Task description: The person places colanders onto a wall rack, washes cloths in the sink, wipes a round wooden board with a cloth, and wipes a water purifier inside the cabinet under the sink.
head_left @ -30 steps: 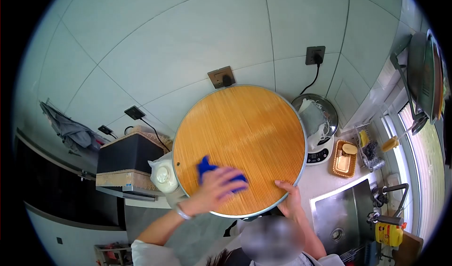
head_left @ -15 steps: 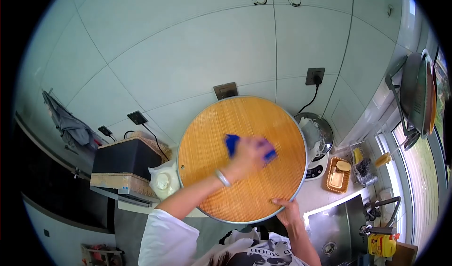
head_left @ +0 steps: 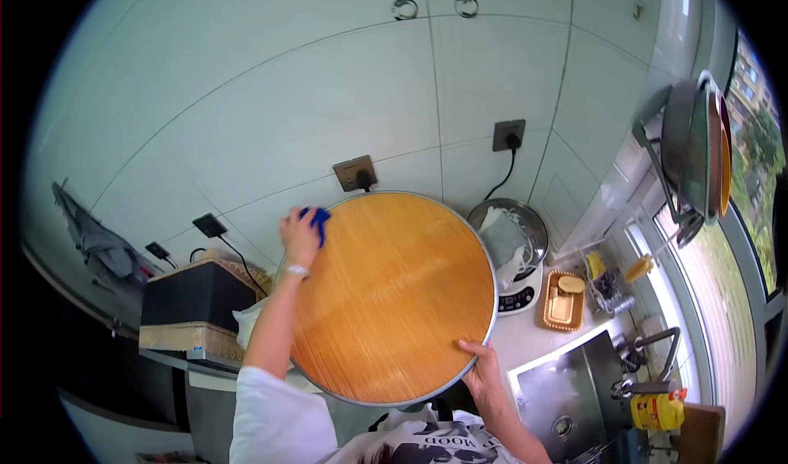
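The left hand (head_left: 300,239) half hid the bunched blue cloth (head_left: 321,220) in its grip; the right hand (head_left: 485,371), fingers hidden underneath, clasped the round, wood-grained board (head_left: 392,300).

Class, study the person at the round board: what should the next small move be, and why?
Probably draw the blue cloth inward across the round board: the left hand has it out at the upper-left edge, so the broad face lies inward, and the right hand grips the lower-right edge, thumb on top, which should help steady the board.
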A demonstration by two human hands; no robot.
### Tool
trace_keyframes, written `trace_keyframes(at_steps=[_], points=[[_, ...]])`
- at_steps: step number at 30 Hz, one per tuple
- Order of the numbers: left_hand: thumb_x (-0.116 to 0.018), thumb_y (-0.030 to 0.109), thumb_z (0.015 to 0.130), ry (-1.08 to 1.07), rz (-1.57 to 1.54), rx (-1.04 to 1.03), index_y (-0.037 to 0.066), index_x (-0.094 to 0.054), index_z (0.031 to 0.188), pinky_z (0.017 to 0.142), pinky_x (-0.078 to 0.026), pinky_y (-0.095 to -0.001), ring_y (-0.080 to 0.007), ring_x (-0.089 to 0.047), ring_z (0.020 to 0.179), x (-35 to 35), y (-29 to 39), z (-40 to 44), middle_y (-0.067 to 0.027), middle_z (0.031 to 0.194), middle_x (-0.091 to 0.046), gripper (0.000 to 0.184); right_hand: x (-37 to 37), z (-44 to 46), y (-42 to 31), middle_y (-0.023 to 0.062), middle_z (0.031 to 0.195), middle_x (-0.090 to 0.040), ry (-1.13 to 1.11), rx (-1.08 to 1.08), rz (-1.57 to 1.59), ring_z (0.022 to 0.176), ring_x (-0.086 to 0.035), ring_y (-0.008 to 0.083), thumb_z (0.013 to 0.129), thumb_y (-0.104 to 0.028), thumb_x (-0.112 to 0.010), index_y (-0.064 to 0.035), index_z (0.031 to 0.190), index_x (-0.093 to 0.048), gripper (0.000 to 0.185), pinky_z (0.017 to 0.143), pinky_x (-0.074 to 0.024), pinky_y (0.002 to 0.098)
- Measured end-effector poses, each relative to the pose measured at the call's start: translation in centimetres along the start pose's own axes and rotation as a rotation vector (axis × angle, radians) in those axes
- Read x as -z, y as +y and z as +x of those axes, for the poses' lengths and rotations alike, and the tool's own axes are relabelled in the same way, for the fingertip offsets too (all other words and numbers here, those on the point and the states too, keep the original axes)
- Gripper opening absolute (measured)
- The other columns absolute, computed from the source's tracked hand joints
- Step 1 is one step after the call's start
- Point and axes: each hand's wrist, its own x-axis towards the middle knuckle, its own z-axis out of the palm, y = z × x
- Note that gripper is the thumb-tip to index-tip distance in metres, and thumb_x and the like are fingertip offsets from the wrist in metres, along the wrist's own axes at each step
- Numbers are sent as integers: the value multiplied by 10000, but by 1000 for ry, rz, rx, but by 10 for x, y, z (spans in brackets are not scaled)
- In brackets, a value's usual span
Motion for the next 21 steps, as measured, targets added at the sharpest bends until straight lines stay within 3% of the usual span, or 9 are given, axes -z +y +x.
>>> trace_keyframes(at_steps=[5, 11, 15, 17, 18, 21], points=[[-586, 33, 837, -41, -44, 84, 51, -581, 1233, 935, -374, -457, -377, -439, 1022, 73, -15, -111, -181, 1158, -482, 397, -10, 0, 2, 134, 1072, -608, 1, -38, -1, 998, -614, 290, 721, 143, -606, -21, 1154, -524, 469, 921, -508, 427], [-650, 35, 738, -321, -316, 12, 112, -556, 1289, 938, -364, -440, -372, -422, 1034, 159, 90, -213, -157, 1145, -478, 564, -23, -3, -4, 133, 1112, -602, 43, 4, -24, 1025, -610, 289, 737, 122, -608, -25, 1220, -498, 517, 918, -512, 416], [-675, 47, 705, -524, -668, -408, 185, -593, 1263, 921, -388, -417, -334, -430, 1056, 151, 153, -231, -114, 1141, -497, 581, -21, -1, -1, 131, 1131, -601, 14, -13, -59, 1050, -601, 300, 767, 126, -584, -35, 1237, -493, 505, 944, -497, 432], [-672, 48, 705, -528, -726, -518, 183, -596, 1258, 907, -398, -413, -324, -450, 1034, 130, 157, -209, -111, 1146, -497, 575, -28, -6, -2, 130, 1139, -598, -26, -15, -114, 1057, -597, 299, 762, 133, -585, -39, 1242, -488, 519, 950, -491, 434], [-659, 53, 715, -417, -720, -561, 179, -609, 1233, 904, -400, -425, -322, -469, 1015, 116, 151, -190, -111, 1147, -504, 536, -29, -9, -3, 129, 1146, -594, -57, -4, -159, 1064, -593, 297, 758, 141, -587, -43, 1247, -484, 533, 956, -485, 437], [-636, 67, 720, -135, -388, -413, 125, -639, 1160, 879, -405, -430, -312, -495, 999, 74, 101, -118, -139, 1108, -545, 443, -17, -6, 5, 127, 1167, -584, -13, 26, -201, 1085, -580, 287, 746, 152, -591, -43, 1256, -476, 558, 966, -474, 437]])
